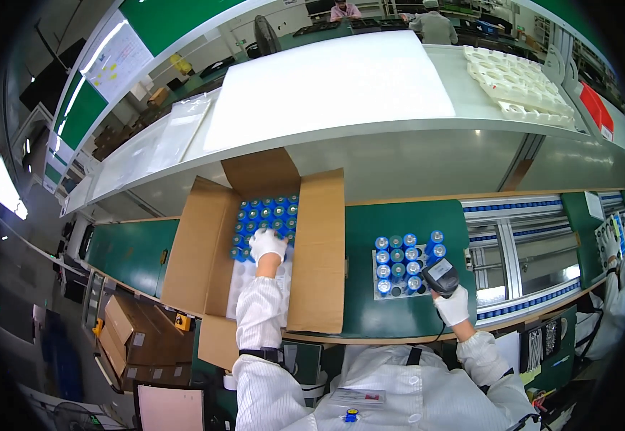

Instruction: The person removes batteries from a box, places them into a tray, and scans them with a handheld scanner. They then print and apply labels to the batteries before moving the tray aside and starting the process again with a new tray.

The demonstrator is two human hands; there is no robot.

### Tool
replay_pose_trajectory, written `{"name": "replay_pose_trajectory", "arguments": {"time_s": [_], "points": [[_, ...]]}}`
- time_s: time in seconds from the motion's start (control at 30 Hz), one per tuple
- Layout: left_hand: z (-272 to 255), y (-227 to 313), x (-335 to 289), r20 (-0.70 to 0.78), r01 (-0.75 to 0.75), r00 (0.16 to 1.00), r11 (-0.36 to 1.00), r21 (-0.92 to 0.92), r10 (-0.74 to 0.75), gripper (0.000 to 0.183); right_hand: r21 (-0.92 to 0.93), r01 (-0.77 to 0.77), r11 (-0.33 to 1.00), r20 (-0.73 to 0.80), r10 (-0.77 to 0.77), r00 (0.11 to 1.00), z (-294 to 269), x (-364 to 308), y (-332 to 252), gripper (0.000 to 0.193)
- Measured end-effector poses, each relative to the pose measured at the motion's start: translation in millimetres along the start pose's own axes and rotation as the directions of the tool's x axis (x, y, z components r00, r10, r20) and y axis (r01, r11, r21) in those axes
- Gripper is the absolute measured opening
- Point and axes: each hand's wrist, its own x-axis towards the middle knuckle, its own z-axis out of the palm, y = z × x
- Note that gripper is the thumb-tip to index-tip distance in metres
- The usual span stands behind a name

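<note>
Apparently, left hand [268, 244] is down among upright blue cylinders [253, 224] inside the cardboard carton [196, 248]
They stand just beyond and beside its fingers, whose grip I cannot tell; right hand [453, 306], wrapped around a black scanner [440, 275], is nearer the bench cylinders [396, 255], with the carton's right flap [320, 251] between both groups

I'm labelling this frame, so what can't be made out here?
All head view:
Whether the left hand grips a blue cylinder: its own back hides the fingertips.
Part of the tray: behind the black handheld device.
Whiteboard notes: too small.
Co-worker at right: cut off by picture edge.
</note>
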Motion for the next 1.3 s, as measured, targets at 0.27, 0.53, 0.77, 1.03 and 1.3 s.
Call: {"name": "replay_pose_trajectory", "arguments": {"time_s": [0.27, 0.53, 0.77, 1.03, 1.3], "points": [[38.2, -33.8, -22.5, 0.054, 0.101, 0.993, 0.994, 0.05, -0.104, 0.062, -0.056, -0.013, 0.998, 0.005, 0.013, 1.0, 2.5, -5.4, -12.7, 0.022], [23.0, -39.5, -12.1, -0.217, -0.181, 0.966, 0.232, -0.956, -0.14, 0.029, -0.076, 0.074, 0.994, 0.028, -0.072, 0.997, 8.0, -9.4, -32.9, 0.022], [-22.6, 35.5, -13.9, 0.289, 0.492, 0.858, -0.841, -0.225, 0.425, 0.031, -0.021, 0.184, 0.983, 0.207, -0.176, 0.962, 30.7, -8.2, -58.0, 0.028], [-6.2, 148.3, -102.7, 0.576, 0.686, 0.714, -0.56, -0.465, 0.397, 0.028, 0.082, 0.316, 0.945, 0.386, -0.323, 0.864, 24.6, -14.7, -106.5, 0.033], [10.5, 186.7, -139.4, 0.647, 0.752, 0.659, -0.323, -0.574, 0.384, 0.036, -0.024, 0.307, 0.951, 0.405, -0.272, 0.873, 4.0, -23.8, -85.5, 0.034]]}}
